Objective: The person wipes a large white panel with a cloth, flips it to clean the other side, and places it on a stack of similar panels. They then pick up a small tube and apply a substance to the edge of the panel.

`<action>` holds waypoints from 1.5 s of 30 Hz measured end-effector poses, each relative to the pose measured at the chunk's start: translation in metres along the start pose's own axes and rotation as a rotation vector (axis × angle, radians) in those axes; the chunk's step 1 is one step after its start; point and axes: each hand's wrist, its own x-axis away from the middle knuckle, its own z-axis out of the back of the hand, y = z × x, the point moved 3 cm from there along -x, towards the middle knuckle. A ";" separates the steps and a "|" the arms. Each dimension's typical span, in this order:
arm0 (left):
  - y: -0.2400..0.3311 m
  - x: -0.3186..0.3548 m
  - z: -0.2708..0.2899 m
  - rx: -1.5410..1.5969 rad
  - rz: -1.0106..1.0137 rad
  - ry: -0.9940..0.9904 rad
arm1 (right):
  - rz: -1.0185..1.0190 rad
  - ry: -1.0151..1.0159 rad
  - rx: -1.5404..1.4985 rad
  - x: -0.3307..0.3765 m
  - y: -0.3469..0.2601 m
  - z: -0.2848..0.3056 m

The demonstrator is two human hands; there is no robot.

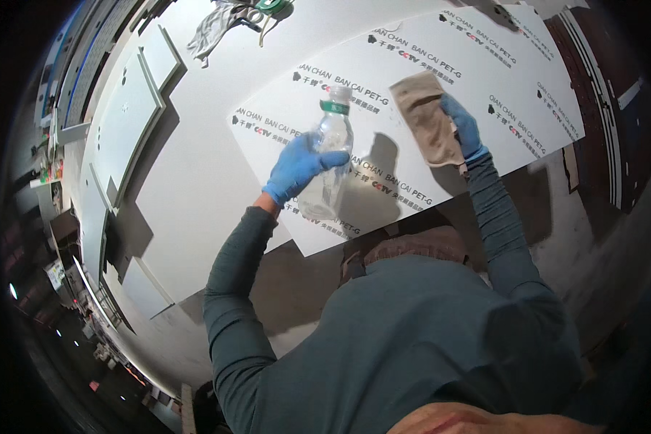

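Observation:
In a blue glove, my left hand (296,168) is wrapped round the middle of a see-through plastic bottle (333,130). The bottle has a pale cap and a green band below its neck; it is held above the sheet, roughly upright, and its shadow falls to the right. My right hand (464,129), gloved in blue too, grips the right side of a folded beige cloth (428,119). Part of the fingers is hidden by the cloth. Beneath both hands lies a white panel (477,83) with rows of printed marks, its near edge close to my body.
Beyond the panel lie a crumpled grey cloth (220,30) and a green roll (270,6). Several pale boards (126,108) rest at the left on the white work surface (195,155). Dark brown boards (589,108) stand along the right side.

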 end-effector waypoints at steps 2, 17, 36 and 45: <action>-0.017 -0.008 0.039 0.044 -0.103 0.290 | 0.000 0.185 0.169 -0.019 0.001 0.025; -0.203 -0.030 0.279 0.297 -0.598 1.150 | 0.968 -0.864 1.000 0.072 0.004 -0.391; -0.309 0.185 -0.112 1.282 0.515 0.786 | 0.811 -0.558 1.439 -0.073 -0.004 -0.337; -0.297 0.136 -0.144 2.108 0.347 0.422 | 0.951 -0.341 1.285 -0.134 0.018 -0.438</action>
